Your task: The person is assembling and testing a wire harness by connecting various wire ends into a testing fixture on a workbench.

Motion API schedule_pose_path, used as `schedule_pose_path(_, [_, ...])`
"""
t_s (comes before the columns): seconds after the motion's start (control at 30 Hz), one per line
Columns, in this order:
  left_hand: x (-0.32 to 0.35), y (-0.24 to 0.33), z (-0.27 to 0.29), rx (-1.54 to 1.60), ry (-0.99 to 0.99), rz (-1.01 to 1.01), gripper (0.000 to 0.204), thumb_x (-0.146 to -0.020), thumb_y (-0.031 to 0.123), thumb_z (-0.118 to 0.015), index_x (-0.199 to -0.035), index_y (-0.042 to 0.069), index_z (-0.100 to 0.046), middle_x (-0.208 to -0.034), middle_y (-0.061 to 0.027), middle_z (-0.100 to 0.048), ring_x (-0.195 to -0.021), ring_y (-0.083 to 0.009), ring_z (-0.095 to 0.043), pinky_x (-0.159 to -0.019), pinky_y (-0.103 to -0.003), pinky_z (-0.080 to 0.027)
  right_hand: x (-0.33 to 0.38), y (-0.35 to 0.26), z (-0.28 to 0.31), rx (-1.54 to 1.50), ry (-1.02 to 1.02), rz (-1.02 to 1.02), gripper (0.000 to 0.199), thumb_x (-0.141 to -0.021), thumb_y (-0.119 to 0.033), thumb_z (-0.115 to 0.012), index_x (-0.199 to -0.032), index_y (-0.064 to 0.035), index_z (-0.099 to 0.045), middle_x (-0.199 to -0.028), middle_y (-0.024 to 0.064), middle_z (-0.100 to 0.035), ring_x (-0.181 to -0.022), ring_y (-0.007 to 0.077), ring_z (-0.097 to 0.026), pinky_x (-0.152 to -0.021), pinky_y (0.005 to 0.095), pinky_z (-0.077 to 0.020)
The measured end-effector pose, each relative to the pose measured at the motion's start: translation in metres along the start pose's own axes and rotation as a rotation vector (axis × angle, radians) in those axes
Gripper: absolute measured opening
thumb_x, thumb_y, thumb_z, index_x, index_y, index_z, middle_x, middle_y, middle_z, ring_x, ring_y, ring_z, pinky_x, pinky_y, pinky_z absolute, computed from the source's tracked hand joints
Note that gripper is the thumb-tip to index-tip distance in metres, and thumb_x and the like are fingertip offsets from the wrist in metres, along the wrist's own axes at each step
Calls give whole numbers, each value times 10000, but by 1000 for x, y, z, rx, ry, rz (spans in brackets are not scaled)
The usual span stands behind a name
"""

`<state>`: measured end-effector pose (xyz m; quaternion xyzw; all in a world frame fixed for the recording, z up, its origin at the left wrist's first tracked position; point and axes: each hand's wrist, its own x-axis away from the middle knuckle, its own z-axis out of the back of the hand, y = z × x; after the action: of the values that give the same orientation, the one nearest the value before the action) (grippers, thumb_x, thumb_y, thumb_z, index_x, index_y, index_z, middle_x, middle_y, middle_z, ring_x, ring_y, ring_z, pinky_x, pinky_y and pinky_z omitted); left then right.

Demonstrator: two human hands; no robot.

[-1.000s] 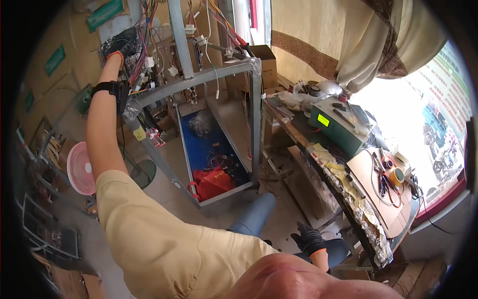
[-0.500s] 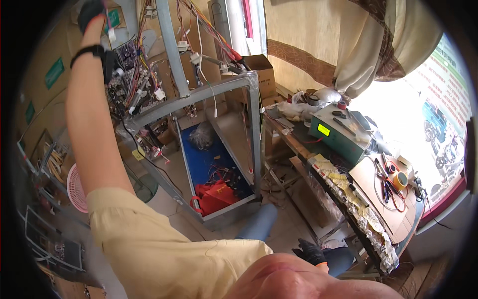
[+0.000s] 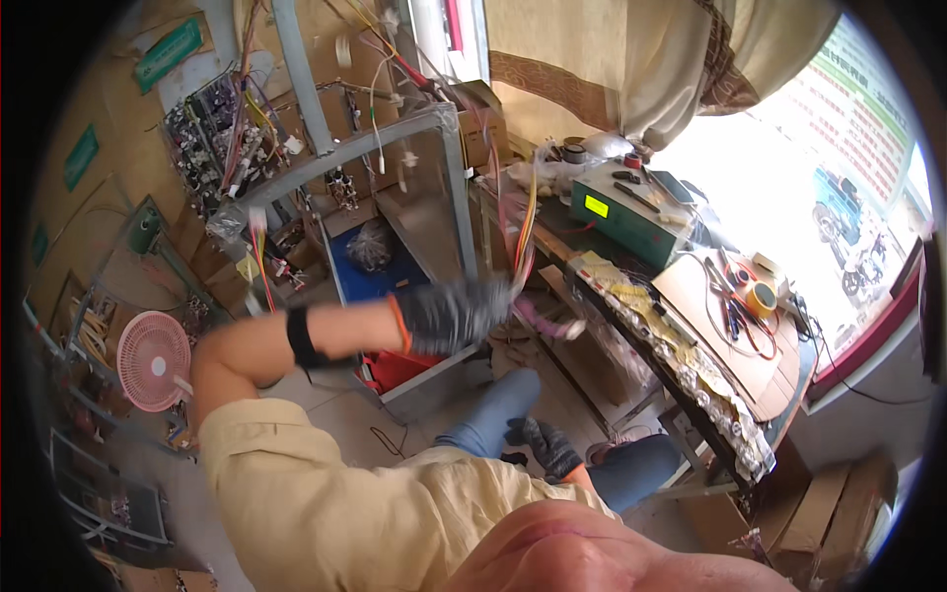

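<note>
Hands wore dark gloves. Left hand [image 3: 456, 314], on a bare forearm with a black wristband [image 3: 300, 336] and an orange cuff, was stretched across the middle of the view and blurred by motion; it looked closed around a bundle of coloured wires [image 3: 523, 232] that rose from the fist toward the counter's [image 3: 735, 326] near end, though the blur left the grip itself uncertain. A pinkish strand [image 3: 552, 324] trailed from the fist to the right. Right hand [image 3: 548, 446] lay low, resting on the person's blue-trousered knee [image 3: 631, 469], fingers loosely curled and gripping nothing.

Behind the left hand stood a grey metal frame [image 3: 449, 187], its upper bars hung with wiring and small connectors; a blue panel [image 3: 380, 281] and a red box [image 3: 404, 367] sat at its base, with a clear bag [image 3: 373, 244] just above the panel. A second board dense with wires [image 3: 212, 138] hung farther left.

Along the right ran the counter, carrying a green instrument box [image 3: 631, 219] with a lit yellow-green display, a roll of tape [image 3: 760, 298] on a cardboard sheet amid red leads and hand tools, and a row of small pale parts [image 3: 681, 360] along the front edge. A curtain [image 3: 641, 59] hung above it beside a bright window. A pink fan [image 3: 153, 360] stood on the floor at left, near the elbow of the yellow sleeve [image 3: 316, 493].
</note>
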<state>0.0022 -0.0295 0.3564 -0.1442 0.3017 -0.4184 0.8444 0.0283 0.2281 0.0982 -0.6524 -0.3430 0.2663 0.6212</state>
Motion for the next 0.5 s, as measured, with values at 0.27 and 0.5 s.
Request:
schedule_pose_path(0.27, [125,189,-115,505,-285,-118,276,-989,168,-410,-1190,18,-527,-1160,-203,-547,-918,-263,-574,-803,-363,-456,-51,-34,-40,-1011,-390,55,657,-843,-416,-670,-1302,3,-456,-1274,148,-540,-1166,287,-532,-1016,433,-408])
schedule_pose_path(0.5, [134,182,-107,1226,-280,614,394,-911,312,-573,-1160,8,-547,-887,-155,-636,-807,-291,-621,-729,-419,-463,-103,83,51,-1864,284,102,345,-815,-416,-665,-894,-80,-661,-919,92,-700,-971,318,-616,-964,461,-436])
